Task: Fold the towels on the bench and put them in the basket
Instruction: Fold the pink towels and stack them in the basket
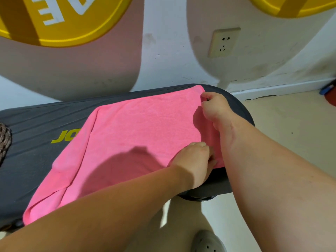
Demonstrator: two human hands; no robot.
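right hand: the right hand (214, 108) was at two o'clock in the view, fingers curled shut and pinching the far right corner of the pink towel (138, 131).
left hand: the left hand (195, 160) sat at four o'clock of the cloth, closed on the near right corner, knuckles up, thumb side tucked under the hem.
arms: both forearms came in from six o'clock, the left crossing low under the right, so the two hands were stacked along one edge.
towel: it lay spread on the dark bench (36, 124), already doubled once by the look of the layered hem at eight o'clock.
key relation: its long axis ran from two o'clock down to eight o'clock, and all the free cloth lay toward nine o'clock of both hands. the held edge was the short right one. neither hand was nearer the far end, so i'd judge the fold had to carry that edge leftward with both hands together.
bench: the yellow lettering (67, 137) was half covered by the towel.
basket: a woven brown thing (4, 140) peeked in at nine o'clock, possibly the basket, too cropped to tell.
surroundings: wall socket (224, 42) at one o'clock, a grey shoe (207, 241) on the floor at six.
progress: folding step under way, nothing basketed that i could see.
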